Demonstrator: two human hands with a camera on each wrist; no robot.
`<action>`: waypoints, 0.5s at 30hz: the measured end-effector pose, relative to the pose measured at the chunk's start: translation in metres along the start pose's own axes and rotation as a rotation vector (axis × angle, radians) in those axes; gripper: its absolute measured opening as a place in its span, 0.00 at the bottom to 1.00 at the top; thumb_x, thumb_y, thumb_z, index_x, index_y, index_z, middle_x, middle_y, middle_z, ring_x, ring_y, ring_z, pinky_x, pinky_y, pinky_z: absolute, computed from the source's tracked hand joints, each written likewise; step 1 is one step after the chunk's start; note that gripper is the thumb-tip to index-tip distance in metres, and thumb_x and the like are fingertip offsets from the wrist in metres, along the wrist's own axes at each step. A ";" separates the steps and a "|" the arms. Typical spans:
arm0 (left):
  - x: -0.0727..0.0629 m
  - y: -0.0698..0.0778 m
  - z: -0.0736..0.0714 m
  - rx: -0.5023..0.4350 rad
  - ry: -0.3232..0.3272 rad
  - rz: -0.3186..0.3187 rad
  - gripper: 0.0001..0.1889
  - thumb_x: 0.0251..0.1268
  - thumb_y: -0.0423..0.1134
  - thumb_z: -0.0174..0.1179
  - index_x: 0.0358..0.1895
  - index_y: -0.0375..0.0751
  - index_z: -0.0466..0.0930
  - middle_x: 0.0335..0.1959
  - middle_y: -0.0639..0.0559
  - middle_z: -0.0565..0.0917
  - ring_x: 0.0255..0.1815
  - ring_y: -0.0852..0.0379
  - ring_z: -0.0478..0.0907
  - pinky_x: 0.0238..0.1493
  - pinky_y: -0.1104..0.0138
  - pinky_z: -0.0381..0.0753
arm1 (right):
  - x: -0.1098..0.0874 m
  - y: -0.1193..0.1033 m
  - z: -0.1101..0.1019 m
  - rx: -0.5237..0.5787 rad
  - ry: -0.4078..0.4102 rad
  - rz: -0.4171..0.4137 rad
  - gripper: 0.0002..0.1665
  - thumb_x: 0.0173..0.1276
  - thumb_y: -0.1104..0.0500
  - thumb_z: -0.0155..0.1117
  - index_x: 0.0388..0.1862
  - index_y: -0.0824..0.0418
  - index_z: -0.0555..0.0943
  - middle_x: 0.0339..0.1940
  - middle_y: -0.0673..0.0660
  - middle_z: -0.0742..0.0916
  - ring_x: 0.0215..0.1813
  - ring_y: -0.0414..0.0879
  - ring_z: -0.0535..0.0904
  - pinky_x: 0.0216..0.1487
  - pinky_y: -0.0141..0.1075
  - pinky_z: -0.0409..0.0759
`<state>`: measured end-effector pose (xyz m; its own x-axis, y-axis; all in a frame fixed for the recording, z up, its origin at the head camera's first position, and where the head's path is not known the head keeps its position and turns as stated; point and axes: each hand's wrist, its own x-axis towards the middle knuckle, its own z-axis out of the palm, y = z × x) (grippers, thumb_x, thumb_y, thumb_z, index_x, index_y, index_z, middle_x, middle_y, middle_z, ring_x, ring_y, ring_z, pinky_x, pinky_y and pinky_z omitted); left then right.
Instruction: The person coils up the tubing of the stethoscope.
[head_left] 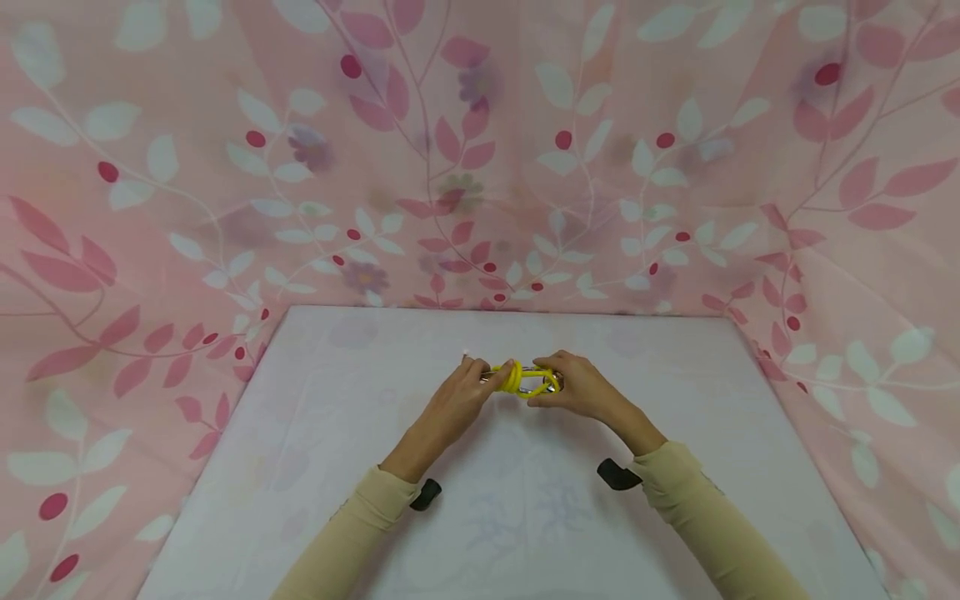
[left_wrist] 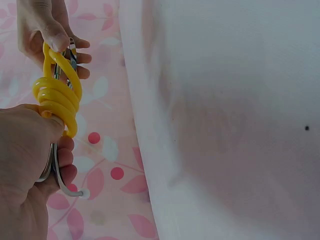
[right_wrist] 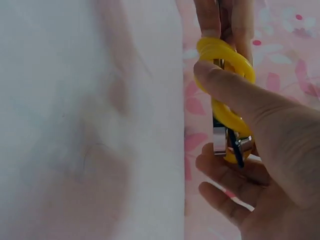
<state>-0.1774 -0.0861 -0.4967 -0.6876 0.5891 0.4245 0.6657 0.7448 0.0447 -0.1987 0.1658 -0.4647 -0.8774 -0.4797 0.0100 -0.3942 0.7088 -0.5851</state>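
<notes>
A glossy yellow cord [left_wrist: 56,97] is wound in several turns around a slim metal piece, with a long loop running towards the right hand. My left hand [head_left: 459,395] grips the wound end, its thumb pressed against the coils. Out of the same grip comes a curved metal hook [left_wrist: 61,177] with a white tip. My right hand [head_left: 583,387] holds the looped end between thumb and fingers. Close by its fingers, the right wrist view shows a shiny metal end [right_wrist: 220,137] with a dark bar [right_wrist: 235,148] beside it. The fingers hide part of the metal.
Both hands are over the far half of a table covered by a white cloth [head_left: 360,358]. A pink leaf-patterned curtain [head_left: 480,167] rises behind the table and along both sides. Dark devices [head_left: 618,474] sit at both wrists, by the beige sleeves [head_left: 360,517].
</notes>
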 end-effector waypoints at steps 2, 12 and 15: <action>-0.001 0.001 0.001 0.012 0.001 0.002 0.40 0.58 0.30 0.68 0.73 0.56 0.64 0.46 0.45 0.79 0.50 0.51 0.79 0.67 0.54 0.72 | 0.000 0.001 0.002 -0.024 0.025 -0.023 0.44 0.50 0.41 0.79 0.63 0.61 0.78 0.49 0.57 0.84 0.41 0.44 0.76 0.41 0.33 0.78; 0.001 -0.007 -0.007 -0.025 -0.137 -0.044 0.37 0.64 0.46 0.60 0.76 0.44 0.58 0.59 0.46 0.78 0.65 0.47 0.72 0.74 0.56 0.65 | -0.001 0.010 0.006 -0.058 0.128 -0.094 0.40 0.48 0.45 0.81 0.59 0.61 0.81 0.48 0.57 0.86 0.45 0.47 0.81 0.48 0.42 0.83; 0.001 -0.014 -0.012 -0.104 -0.170 -0.087 0.33 0.66 0.49 0.58 0.73 0.42 0.65 0.63 0.46 0.77 0.71 0.46 0.67 0.76 0.54 0.59 | -0.003 0.013 0.009 -0.079 0.137 -0.112 0.40 0.48 0.45 0.81 0.59 0.60 0.81 0.49 0.56 0.85 0.45 0.45 0.81 0.47 0.42 0.82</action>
<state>-0.1842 -0.0995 -0.4860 -0.7769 0.5747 0.2572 0.6220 0.7640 0.1714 -0.1986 0.1717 -0.4790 -0.8536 -0.4870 0.1849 -0.5072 0.6960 -0.5083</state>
